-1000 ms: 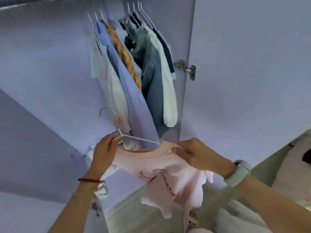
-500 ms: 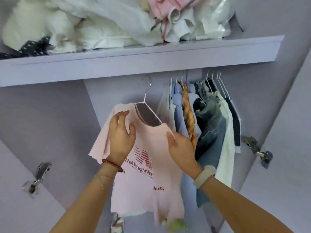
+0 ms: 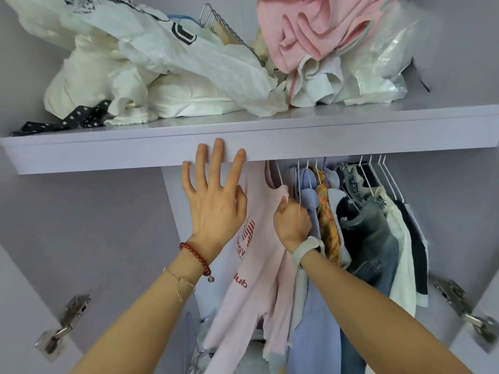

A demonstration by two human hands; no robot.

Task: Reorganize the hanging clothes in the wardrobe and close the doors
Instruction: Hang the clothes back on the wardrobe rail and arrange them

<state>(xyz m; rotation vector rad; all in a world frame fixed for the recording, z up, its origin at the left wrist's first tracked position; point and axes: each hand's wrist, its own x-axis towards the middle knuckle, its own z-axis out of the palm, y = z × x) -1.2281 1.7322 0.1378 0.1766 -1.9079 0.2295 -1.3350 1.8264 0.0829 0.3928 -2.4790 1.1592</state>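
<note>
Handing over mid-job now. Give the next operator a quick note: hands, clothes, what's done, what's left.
Left hand: open, fingers spread, tips at the shelf edge, holding nothing.
Right hand: fist gripping the pink T-shirt at its shoulder.
Pink T-shirt hangs at the left end of the hanging clothes; its hook is hidden behind the shelf.
Left: release, tidy spacing, close both doors, hinges still swung open.

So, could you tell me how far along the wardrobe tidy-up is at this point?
Done, it seems: the pink T-shirt hangs beside the other hanging clothes; its hook is hidden behind the shelf. In hand: the right hand grips the shirt's shoulder, while the left hand is spread open beside it. Left: any further sorting, and closing the doors, since a bare door hinge shows they are open.
</note>
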